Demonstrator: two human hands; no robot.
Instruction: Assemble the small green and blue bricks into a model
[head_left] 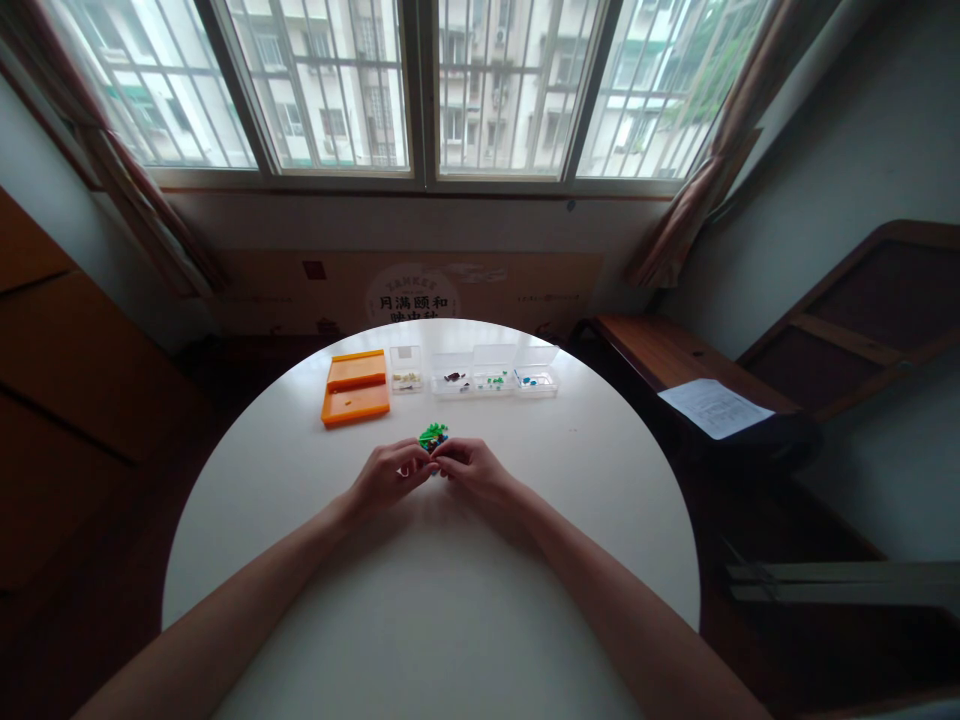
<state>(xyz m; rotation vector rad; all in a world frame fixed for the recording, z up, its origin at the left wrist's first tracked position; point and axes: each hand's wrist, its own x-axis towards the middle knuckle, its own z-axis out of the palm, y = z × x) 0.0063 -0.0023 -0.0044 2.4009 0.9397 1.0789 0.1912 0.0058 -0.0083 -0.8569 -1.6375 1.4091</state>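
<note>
A small model of building bricks (433, 437), bright green on top with darker and blue bits below, is between my two hands over the middle of the white table (450, 600). My left hand (394, 470) closes on it from the left, thumb and fingers pinched together. From the right, my right hand (471, 466) pinches at the same spot, its fingertips meeting those of the left. The fingers hide the lower part of the model, and any small piece between the fingertips is too small to make out.
Behind the hands, an orange open case (356, 405) lies at the left. Beside it stand a small clear box (406, 352) of pale pieces and a clear compartment box (495, 390) with dark, green and blue pieces. A printed sheet (716, 408) rests on the wooden bench (660, 345).
</note>
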